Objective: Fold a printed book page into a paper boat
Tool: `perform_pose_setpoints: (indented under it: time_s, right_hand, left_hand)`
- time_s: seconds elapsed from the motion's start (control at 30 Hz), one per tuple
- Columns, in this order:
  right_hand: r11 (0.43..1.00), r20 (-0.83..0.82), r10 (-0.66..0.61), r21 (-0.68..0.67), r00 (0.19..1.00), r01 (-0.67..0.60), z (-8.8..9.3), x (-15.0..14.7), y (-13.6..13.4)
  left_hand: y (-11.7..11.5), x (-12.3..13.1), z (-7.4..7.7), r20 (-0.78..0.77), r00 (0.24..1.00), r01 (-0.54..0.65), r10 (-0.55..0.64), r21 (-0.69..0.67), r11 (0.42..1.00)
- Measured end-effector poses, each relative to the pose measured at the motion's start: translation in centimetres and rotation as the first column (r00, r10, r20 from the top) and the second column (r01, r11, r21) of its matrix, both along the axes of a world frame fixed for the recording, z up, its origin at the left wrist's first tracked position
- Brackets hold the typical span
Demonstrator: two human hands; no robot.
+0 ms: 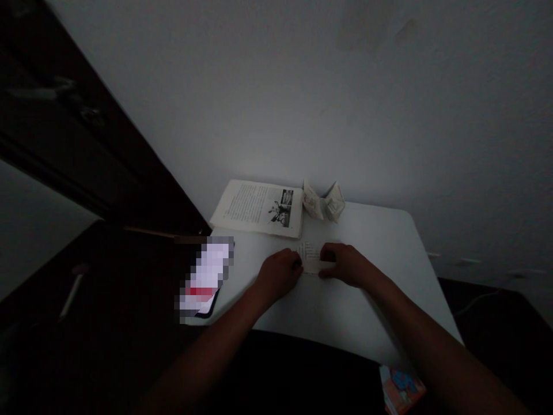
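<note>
A small folded piece of printed paper (310,257) lies on the white table (389,259) in front of me. My left hand (279,275) presses on its left edge with the fingers curled. My right hand (345,264) grips its right edge with the fingers closed. Both hands rest on the tabletop. Behind them stands a folded paper shape (324,200) made from a printed page, and to its left lies an open book (259,208) with text and a picture.
A phone (205,281) lies at the table's left edge. A dark wooden frame (86,150) runs along the left. A pale wall (302,86) rises behind the table. A colourful box (401,389) shows below the front right edge.
</note>
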State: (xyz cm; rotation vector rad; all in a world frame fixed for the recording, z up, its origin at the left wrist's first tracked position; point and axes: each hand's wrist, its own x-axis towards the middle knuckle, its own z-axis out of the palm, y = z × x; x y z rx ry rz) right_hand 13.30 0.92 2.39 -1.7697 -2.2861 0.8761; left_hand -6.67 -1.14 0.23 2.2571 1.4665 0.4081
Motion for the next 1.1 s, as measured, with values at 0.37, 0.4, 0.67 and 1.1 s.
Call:
perform_pose_setpoints:
  time_s: [0.37, 0.4, 0.67, 1.1]
  right_hand:
    - [1.0, 0.129, -0.024, -0.01, 0.991, 0.025, 0.2, 0.5, 0.5]
    - [0.999, 0.132, -0.029, -0.013, 0.991, 0.031, 0.2, 0.7, 0.5]
    - [0.993, 0.089, -0.081, -0.08, 0.993, 0.088, 0.3, 1.6, 0.3]
    - [0.963, 0.045, -0.179, -0.198, 0.983, 0.184, -0.3, 4.8, -0.1]
  left_hand:
    - [0.0, -0.1, -0.1, 0.011, 1.0, 0.002, -0.002, 0.008, 1.0]
    - [0.0, -0.1, -0.2, 0.013, 1.0, 0.004, -0.004, 0.011, 1.0]
    - [0.0, 0.0, -0.1, 0.019, 1.0, -0.002, 0.002, 0.008, 1.0]
    - [0.0, 0.0, -0.2, 0.012, 1.0, 0.003, -0.003, 0.004, 1.0]
